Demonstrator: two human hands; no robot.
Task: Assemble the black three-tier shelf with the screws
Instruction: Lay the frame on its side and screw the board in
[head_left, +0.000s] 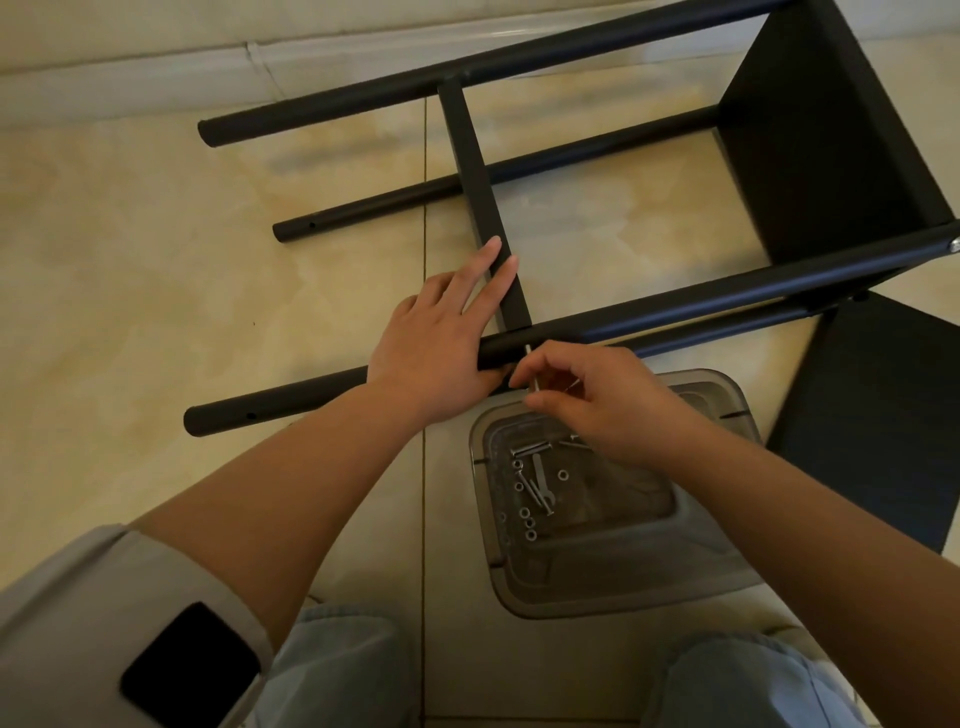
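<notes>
Right now the shelf (675, 171) lies on its side on the tiled floor (130, 270), its four tubes running left to right. The left hand (441, 332) lies flat with straight fingers over the narrow board (483, 202), palm against the near upper tube (701, 296), gripping nothing. Just right of it, touching at the thumb, the right hand (587, 400) pinches a screw (531, 371) between thumb and forefinger, the shaft pointing up into that tube where the board meets it. Directly below the pinch sits a clear tray (597, 587) holding loose screws (532, 467) and nuts (524, 519). Right of the right hand, a loose panel (883, 426) lies flat on the floor.
</notes>
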